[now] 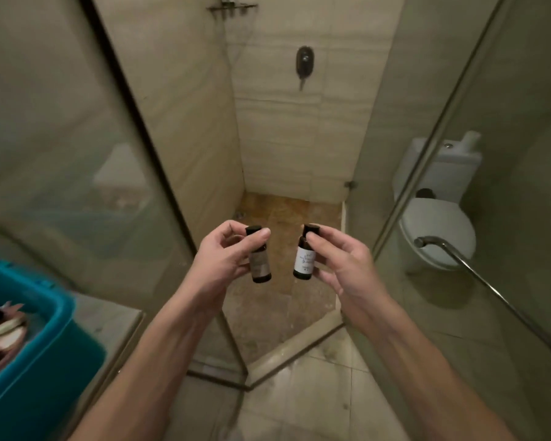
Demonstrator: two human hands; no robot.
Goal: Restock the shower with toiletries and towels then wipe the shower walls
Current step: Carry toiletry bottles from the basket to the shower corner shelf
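Fingers [228, 227] of your left hand [218, 262] pinch the brown-label bottle [261, 265] by its black cap, and fingers [323, 232] of your right hand [344, 265] pinch the white-label bottle [304, 261] the same way, thumbs pressed near the tops. Both small dark bottles hang nearly upright, side by side but apart, over the near part of the shower floor [280, 214]. High above that floor a wire shelf [231, 8] juts from the wall corner, left of the floor and outside the glass stands a blue bin [45, 345], and right of it, behind glass, a toilet [439, 230].
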